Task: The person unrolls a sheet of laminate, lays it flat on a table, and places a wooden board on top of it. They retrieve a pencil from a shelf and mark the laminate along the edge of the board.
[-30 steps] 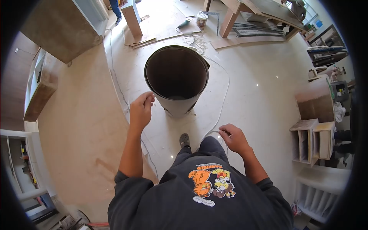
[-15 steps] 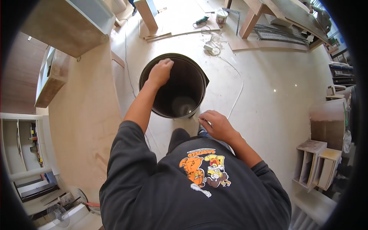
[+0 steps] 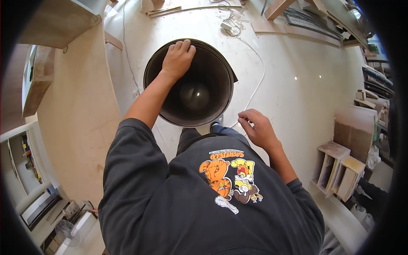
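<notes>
A dark sheet rolled into a wide upright tube (image 3: pixel 212 80) stands on the floor in front of my body, its overlapping edge jutting out on the right. The fingers of my left hand (image 3: pixel 178 58) are hooked over the far rim, and the palm hangs above the opening. Through the tube a pale round patch shows at the bottom. My right hand (image 3: pixel 258 128) is to the right of the near rim, apart from it, with fingers loosely bent, thumb separate and nothing visible between them.
A white cord (image 3: pixel 262 72) runs along the floor right of the tube to a power strip (image 3: pixel 226 26). At left is a large wooden panel (image 3: pixel 80 114). Small wooden boxes (image 3: pixel 331 163) stand at right. Beyond are a wooden trestle (image 3: pixel 278 9) and thin boards (image 3: pixel 165 11).
The tube appears larger and closer as the view has shifted. My left hand's fingers now lie over the far rim. My right hand has moved rightward, farther from the tube.
</notes>
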